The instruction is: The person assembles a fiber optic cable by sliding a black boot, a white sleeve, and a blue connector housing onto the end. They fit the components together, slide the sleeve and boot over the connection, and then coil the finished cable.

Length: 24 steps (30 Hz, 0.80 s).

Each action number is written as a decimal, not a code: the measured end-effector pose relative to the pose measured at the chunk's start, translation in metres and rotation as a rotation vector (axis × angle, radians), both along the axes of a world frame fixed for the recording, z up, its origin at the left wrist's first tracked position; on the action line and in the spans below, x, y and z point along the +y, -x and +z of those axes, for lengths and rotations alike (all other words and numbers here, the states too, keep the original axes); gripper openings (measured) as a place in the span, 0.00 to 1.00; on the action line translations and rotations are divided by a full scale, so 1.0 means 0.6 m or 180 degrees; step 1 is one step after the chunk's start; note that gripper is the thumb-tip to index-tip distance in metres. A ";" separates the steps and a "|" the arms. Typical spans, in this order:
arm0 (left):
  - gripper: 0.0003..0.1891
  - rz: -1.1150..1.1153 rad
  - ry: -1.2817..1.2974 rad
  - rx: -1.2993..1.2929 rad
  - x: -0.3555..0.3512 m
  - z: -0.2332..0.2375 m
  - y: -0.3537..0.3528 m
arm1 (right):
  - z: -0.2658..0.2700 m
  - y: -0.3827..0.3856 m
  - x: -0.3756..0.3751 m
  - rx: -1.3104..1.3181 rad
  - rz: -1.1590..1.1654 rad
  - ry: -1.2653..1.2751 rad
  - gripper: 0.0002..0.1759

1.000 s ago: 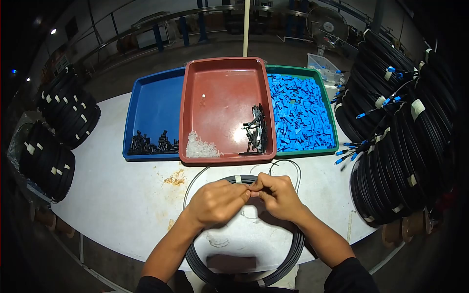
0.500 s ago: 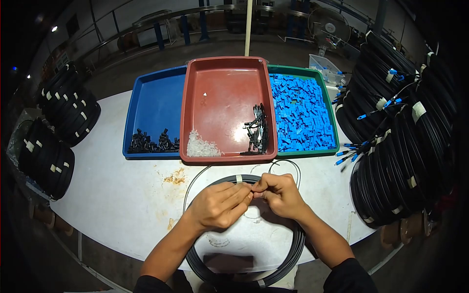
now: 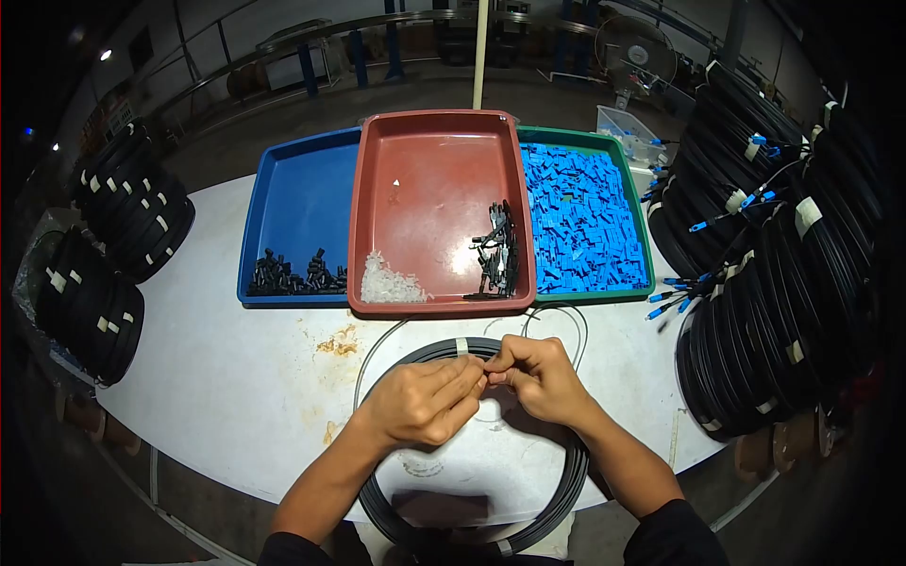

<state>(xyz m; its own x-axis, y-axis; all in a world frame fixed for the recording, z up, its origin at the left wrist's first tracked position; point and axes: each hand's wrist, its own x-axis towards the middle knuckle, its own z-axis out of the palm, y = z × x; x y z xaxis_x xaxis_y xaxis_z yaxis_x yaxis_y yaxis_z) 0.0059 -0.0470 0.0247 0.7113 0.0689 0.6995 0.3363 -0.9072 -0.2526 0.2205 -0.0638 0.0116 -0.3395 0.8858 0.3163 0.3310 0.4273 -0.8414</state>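
Observation:
My left hand (image 3: 423, 401) and my right hand (image 3: 536, 375) meet fingertip to fingertip above the far part of a coil of black cable (image 3: 377, 491). Both are closed in a pinch. A thin loose length of the cable (image 3: 583, 330) bows out beyond my right hand and runs back behind its fingers. Whatever lies between the left fingertips is too small and covered to make out. White tape (image 3: 462, 346) binds the coil at its far side. The coil rests on the white table (image 3: 236, 396), its near side hanging over the front edge.
Behind the coil stand a blue tray (image 3: 302, 208) with black pieces, a red tray (image 3: 434, 160) with clear sleeves and black parts, and a green tray (image 3: 634, 189) full of blue connectors. Stacked cable coils flank the table at left (image 3: 90, 311) and right (image 3: 774, 330).
The loose cable loop beyond my right hand has shifted slightly to the right and widened. Both hands stay pinched in nearly the same place.

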 end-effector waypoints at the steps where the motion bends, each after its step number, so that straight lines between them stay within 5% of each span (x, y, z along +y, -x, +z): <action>1: 0.04 0.0011 0.0057 -0.0147 0.001 0.001 0.000 | 0.001 -0.001 0.002 0.0185 0.0103 0.0232 0.06; 3: 0.04 0.0020 0.0125 -0.0285 0.000 0.000 0.003 | 0.000 0.003 0.002 0.0199 0.0067 -0.0050 0.07; 6: 0.08 -0.0073 0.2495 -0.1414 -0.003 -0.009 -0.002 | 0.002 0.000 0.014 -0.0525 0.0309 -0.2221 0.09; 7: 0.08 -0.0067 0.2490 -0.1423 -0.005 -0.010 0.000 | 0.003 0.000 0.013 -0.0526 0.0319 -0.2225 0.09; 9: 0.05 0.0046 0.4212 -0.1797 -0.009 -0.010 0.002 | 0.010 -0.001 0.006 -0.0895 0.0151 -0.2816 0.08; 11: 0.04 -0.0101 0.4033 -0.1791 -0.010 -0.011 -0.002 | 0.012 0.000 0.001 -0.0892 0.0147 -0.2726 0.07; 14: 0.02 -0.0100 0.0569 -0.0305 0.001 -0.020 -0.001 | -0.005 0.001 0.001 -0.0188 0.0046 -0.0311 0.06; 17: 0.03 -0.0100 0.0293 -0.0327 0.004 -0.005 0.002 | -0.005 -0.002 0.008 0.0269 0.0145 0.0125 0.06; 24: 0.08 -0.0308 0.1703 -0.1046 0.010 -0.012 0.011 | -0.005 0.002 0.001 0.0234 0.0211 0.0066 0.02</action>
<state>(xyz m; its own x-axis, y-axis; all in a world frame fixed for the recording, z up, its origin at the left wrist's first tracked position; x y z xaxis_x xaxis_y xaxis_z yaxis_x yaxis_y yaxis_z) -0.0005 -0.0408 0.0173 0.4857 0.4157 0.7690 0.2294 -0.9095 0.3467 0.2196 -0.0633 0.0088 -0.3742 0.8688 0.3243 0.2395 0.4284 -0.8712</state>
